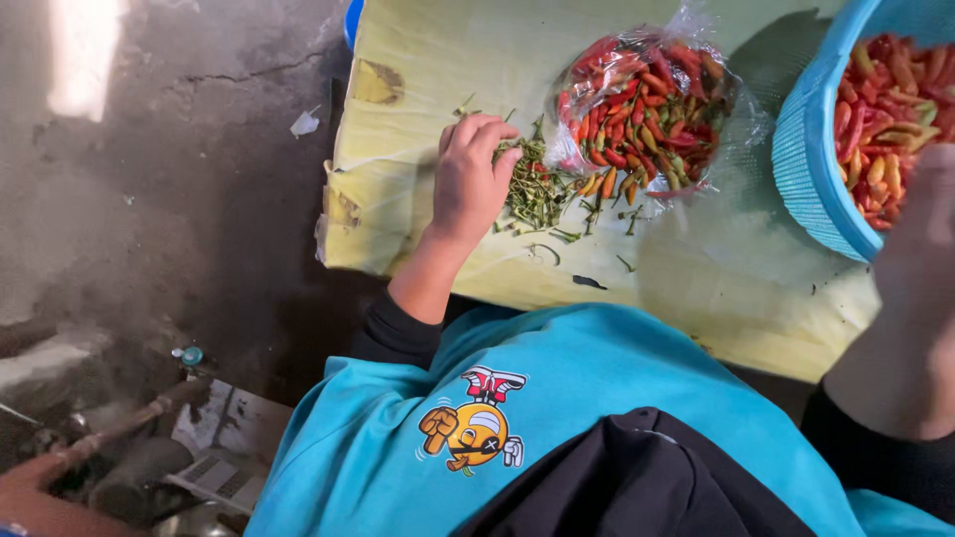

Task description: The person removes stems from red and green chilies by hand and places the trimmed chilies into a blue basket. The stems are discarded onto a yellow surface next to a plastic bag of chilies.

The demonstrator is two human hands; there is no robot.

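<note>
My left hand (473,177) rests knuckles-up on a pile of green chilli stems (542,194), its fingers curled down into the pile and hiding whatever is under them. Just right of it lies a clear plastic bag of red, orange and green chillies (647,104), open towards the stems, with a few chillies spilling out. My right hand (920,249) is blurred and close to the camera, by the rim of a blue plastic basket (806,159) that holds more chillies (895,99). All of it sits on a pale yellow cloth-covered surface (428,60).
Dark concrete floor (169,199) lies to the left of the surface. At the lower left are a pipe with a small teal cap (189,355) and some metal clutter. My teal shirt (557,398) fills the bottom of the view.
</note>
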